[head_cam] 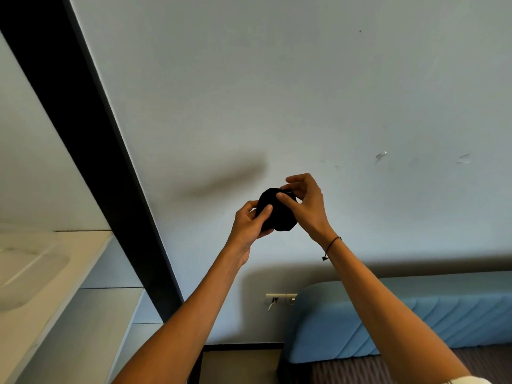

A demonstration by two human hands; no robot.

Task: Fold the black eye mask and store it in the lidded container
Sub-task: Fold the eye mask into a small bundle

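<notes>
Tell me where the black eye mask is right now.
In the head view the black eye mask sits just right of centre, bunched up in mid-air between the left hand and right hand, in front of the pale wall.

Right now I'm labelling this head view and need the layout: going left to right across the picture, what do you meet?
Clear lidded container on the shelf → black vertical beam → left hand → black eye mask → right hand → blue padded headboard.
</notes>
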